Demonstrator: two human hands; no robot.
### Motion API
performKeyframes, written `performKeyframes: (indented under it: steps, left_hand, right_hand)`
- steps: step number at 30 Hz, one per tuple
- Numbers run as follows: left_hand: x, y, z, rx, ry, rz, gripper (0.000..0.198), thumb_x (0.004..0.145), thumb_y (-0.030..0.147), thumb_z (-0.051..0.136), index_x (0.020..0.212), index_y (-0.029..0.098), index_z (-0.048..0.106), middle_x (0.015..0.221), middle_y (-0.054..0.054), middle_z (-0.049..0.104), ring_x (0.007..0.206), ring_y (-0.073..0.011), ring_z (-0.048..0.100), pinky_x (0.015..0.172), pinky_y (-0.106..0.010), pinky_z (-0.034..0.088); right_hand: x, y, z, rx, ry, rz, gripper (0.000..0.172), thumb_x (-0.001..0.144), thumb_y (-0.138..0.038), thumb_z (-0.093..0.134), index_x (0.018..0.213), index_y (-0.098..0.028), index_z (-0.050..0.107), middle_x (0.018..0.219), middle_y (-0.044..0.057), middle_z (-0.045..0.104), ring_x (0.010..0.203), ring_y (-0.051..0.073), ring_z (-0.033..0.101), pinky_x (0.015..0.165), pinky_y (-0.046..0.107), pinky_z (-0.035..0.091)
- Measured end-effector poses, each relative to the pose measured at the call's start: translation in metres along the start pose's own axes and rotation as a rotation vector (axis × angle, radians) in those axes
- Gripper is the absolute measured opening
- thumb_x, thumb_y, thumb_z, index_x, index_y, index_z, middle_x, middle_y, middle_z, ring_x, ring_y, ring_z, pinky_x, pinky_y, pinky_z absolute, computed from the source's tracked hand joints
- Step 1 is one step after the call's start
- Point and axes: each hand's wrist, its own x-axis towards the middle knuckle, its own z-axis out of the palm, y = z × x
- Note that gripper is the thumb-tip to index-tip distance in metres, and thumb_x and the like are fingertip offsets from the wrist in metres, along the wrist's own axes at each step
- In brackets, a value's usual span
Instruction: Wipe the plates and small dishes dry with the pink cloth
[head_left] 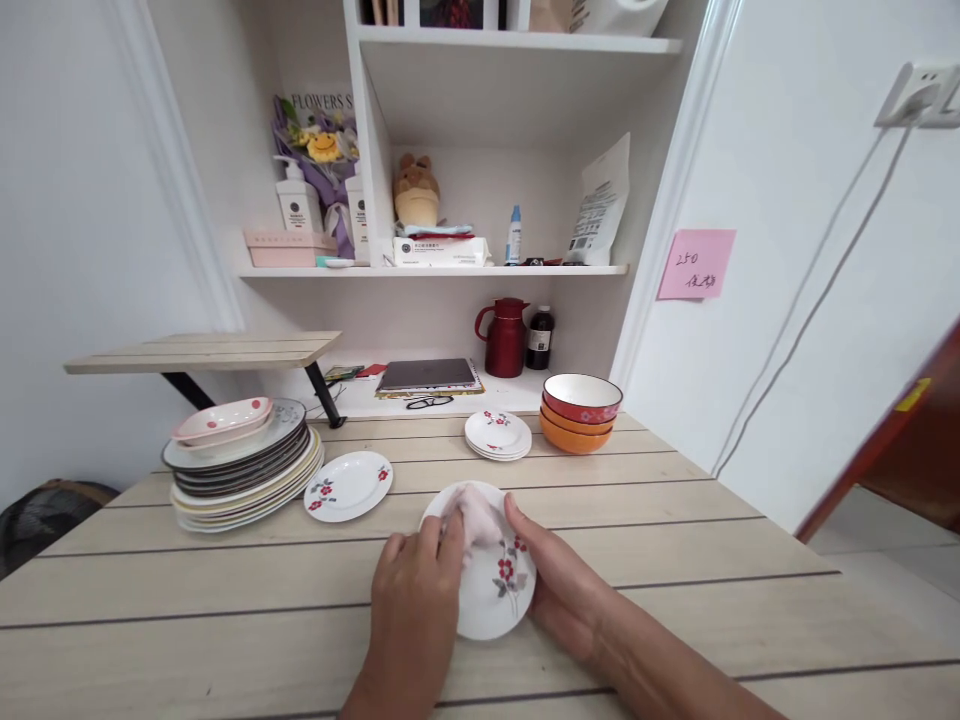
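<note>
A small white plate (486, 602) with red flowers is tilted towards me above the front of the table. My right hand (566, 590) grips its right edge, thumb on the rim and the other fingers hidden behind it. My left hand (420, 590) is closed on a pale pink cloth (480, 522) and presses it against the upper left of the plate's face. Past the plate lies a short stack of like flowered plates (498, 436). A single larger flowered plate (349, 486) lies to the left, beside a tall stack of plates (244, 470).
Nested bowls (580, 415), red over orange, stand at the back right. A pink spotted dish (223, 421) tops the tall stack, close to a raised wooden shelf (206, 350). Behind are a laptop (427, 374), glasses (429, 402), a red jug (506, 338) and a dark bottle (539, 338).
</note>
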Motion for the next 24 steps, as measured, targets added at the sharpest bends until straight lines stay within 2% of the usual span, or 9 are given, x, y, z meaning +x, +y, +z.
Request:
performKeyframes:
  steps: [4, 8, 12, 16, 20, 24]
  left_hand:
    - [0.003, -0.010, -0.003, 0.054, -0.181, -0.140, 0.032, 0.088, 0.014, 0.050, 0.117, 0.024, 0.060, 0.080, -0.001, 0.062, 0.065, -0.0170, 0.058, 0.069, -0.036, 0.041]
    - [0.002, -0.009, -0.003, -0.022, -0.260, -0.067, 0.027, 0.086, 0.013, 0.053, 0.107, 0.024, 0.064, 0.078, 0.000, 0.063, 0.066, -0.0170, 0.060, 0.069, -0.035, 0.042]
    - [-0.002, 0.003, -0.001, -0.124, -0.164, 0.079, 0.027, 0.081, 0.008, 0.057, 0.103, 0.022, 0.064, 0.080, 0.000, 0.064, 0.064, -0.0165, 0.058, 0.063, -0.033, 0.042]
    - [-0.002, 0.009, 0.001, -0.158, -0.019, 0.160, 0.032, 0.082, 0.010, 0.055, 0.112, 0.021, 0.061, 0.083, -0.002, 0.063, 0.063, -0.0153, 0.055, 0.062, -0.031, 0.043]
    - [0.003, 0.002, -0.002, -0.013, 0.023, 0.050, 0.037, 0.084, 0.010, 0.053, 0.119, 0.020, 0.058, 0.084, -0.004, 0.063, 0.065, -0.0170, 0.056, 0.065, -0.034, 0.043]
    - [0.004, -0.008, -0.005, 0.096, -0.064, -0.061, 0.036, 0.085, 0.009, 0.051, 0.119, 0.020, 0.058, 0.078, -0.002, 0.061, 0.061, -0.0164, 0.056, 0.065, -0.035, 0.044]
  right_hand:
    - [0.005, -0.004, -0.003, 0.068, 0.058, 0.015, 0.055, 0.082, -0.056, 0.057, 0.116, -0.013, 0.061, 0.099, 0.011, 0.073, 0.083, 0.022, 0.068, 0.082, 0.036, 0.051]
    - [0.009, -0.011, -0.010, 0.100, 0.087, -0.009, 0.054, 0.084, -0.057, 0.053, 0.115, -0.014, 0.061, 0.098, 0.011, 0.073, 0.079, 0.023, 0.069, 0.080, 0.040, 0.052]
    - [0.007, -0.013, -0.012, 0.080, 0.062, -0.006, 0.056, 0.084, -0.059, 0.052, 0.112, -0.011, 0.063, 0.097, 0.012, 0.073, 0.079, 0.023, 0.068, 0.079, 0.039, 0.052]
    - [0.002, -0.007, -0.007, 0.045, -0.030, 0.015, 0.060, 0.084, -0.061, 0.051, 0.112, -0.009, 0.062, 0.097, 0.014, 0.073, 0.085, 0.024, 0.068, 0.083, 0.038, 0.050]
    - [0.001, 0.001, 0.000, 0.029, -0.098, 0.036, 0.058, 0.083, -0.058, 0.054, 0.115, -0.009, 0.061, 0.096, 0.014, 0.073, 0.087, 0.024, 0.068, 0.086, 0.038, 0.048]
    - [0.005, 0.002, -0.001, 0.088, -0.086, 0.065, 0.057, 0.084, -0.057, 0.053, 0.116, -0.010, 0.060, 0.099, 0.013, 0.073, 0.088, 0.024, 0.068, 0.089, 0.038, 0.048]
